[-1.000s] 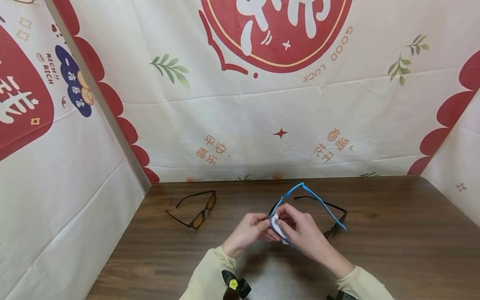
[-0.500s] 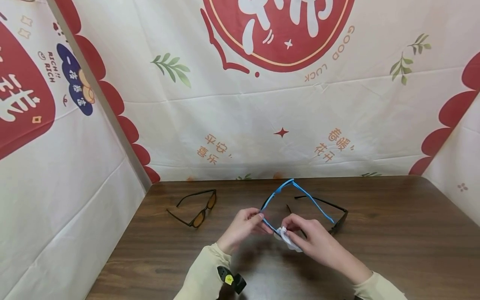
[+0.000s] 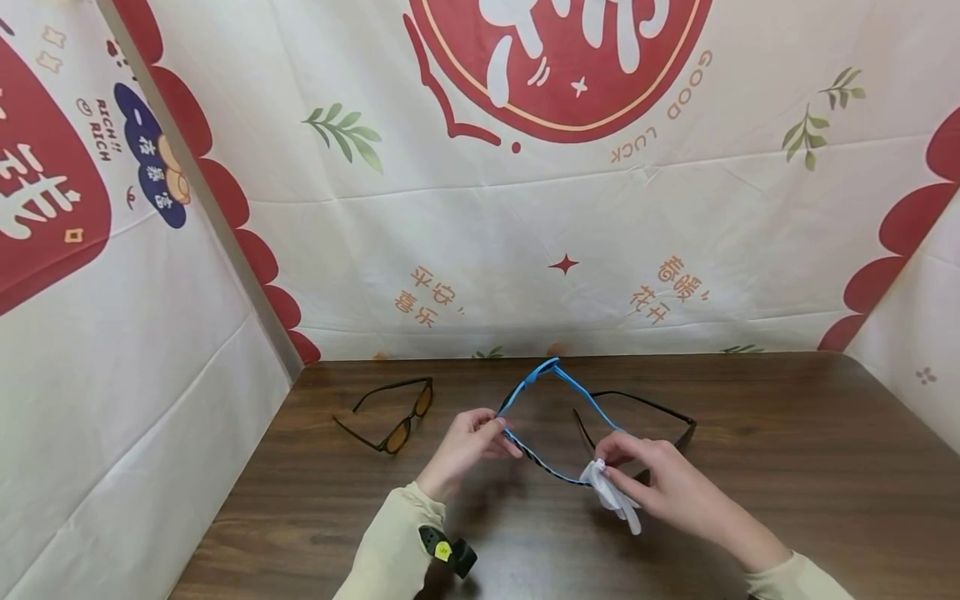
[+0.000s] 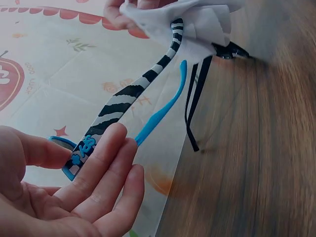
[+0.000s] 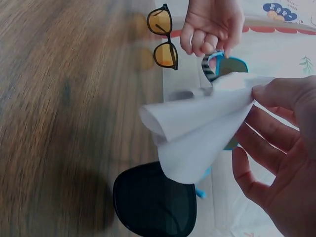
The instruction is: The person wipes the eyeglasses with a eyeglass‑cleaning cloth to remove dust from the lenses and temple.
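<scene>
My left hand pinches a pair of blue-framed sunglasses at the hinge corner, holding it above the table. One temple has black-and-white zebra stripes on its outer side; the other temple is plain blue. A thin white cloth hangs from my right hand, between thumb and fingertips. In the left wrist view the cloth lies against the striped temple's tip. Part of the blue frame is hidden behind the cloth in the right wrist view.
Amber-lensed glasses with black frames lie unfolded at the table's back left. Black sunglasses rest on the table behind my right hand, partly covered by it. A printed fabric screen rises at the wooden table's back edge.
The right hand and cloth have moved right, from near the left hand out along the temple to its tip. The left hand and blue sunglasses have shifted left, and the hands are farther apart.
</scene>
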The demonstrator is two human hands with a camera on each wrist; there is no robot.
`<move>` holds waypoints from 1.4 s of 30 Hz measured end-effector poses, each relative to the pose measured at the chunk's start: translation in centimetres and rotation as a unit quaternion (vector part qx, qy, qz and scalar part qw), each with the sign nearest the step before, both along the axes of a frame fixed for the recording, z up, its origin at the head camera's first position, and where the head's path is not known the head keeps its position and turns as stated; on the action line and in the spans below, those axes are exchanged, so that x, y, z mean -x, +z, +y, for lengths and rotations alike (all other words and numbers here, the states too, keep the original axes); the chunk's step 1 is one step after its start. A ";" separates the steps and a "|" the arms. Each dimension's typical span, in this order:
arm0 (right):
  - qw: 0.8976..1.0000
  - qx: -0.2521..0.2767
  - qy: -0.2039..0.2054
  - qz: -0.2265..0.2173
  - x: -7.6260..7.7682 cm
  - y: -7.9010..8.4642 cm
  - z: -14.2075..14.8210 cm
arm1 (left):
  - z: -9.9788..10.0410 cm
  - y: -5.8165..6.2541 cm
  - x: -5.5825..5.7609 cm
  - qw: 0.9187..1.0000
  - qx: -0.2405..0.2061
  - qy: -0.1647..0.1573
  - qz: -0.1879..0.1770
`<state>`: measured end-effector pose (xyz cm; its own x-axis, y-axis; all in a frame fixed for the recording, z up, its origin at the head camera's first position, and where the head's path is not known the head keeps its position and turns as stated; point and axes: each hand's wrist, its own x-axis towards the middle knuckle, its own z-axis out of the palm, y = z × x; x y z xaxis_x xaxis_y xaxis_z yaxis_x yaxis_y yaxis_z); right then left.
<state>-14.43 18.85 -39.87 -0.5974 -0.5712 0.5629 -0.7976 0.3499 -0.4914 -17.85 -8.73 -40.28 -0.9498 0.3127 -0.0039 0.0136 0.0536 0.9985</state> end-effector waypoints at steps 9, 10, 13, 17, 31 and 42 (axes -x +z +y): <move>1.000 0.004 0.030 -0.009 -0.1 -0.1 0.5 | -0.9 0.1 0.2 1.000 0.007 0.029 0.003; 0.999 0.007 0.036 -0.006 -0.1 -0.1 0.5 | -1.0 0.1 0.3 1.000 0.009 0.029 0.003; 0.998 0.014 0.062 0.003 0.0 -0.1 0.1 | -1.1 0.2 0.4 1.000 0.013 0.020 -0.005; 0.996 0.017 0.077 0.035 0.1 -0.2 -0.5 | -1.1 0.3 0.3 1.000 0.016 -0.004 -0.024; 0.993 -0.014 0.058 0.104 0.8 0.4 -3.5 | 0.2 0.7 -0.1 0.996 0.022 -0.051 -0.067; 0.979 -0.053 0.057 0.187 1.4 1.2 -6.1 | 1.1 0.9 -0.8 0.993 0.043 -0.095 -0.056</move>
<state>-15.86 12.77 -38.68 -0.2889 -0.6895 0.6642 -0.9519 0.2807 -0.1227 -17.04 -7.63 -39.38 -0.8662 0.4793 -0.1414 -0.0802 0.1459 0.9860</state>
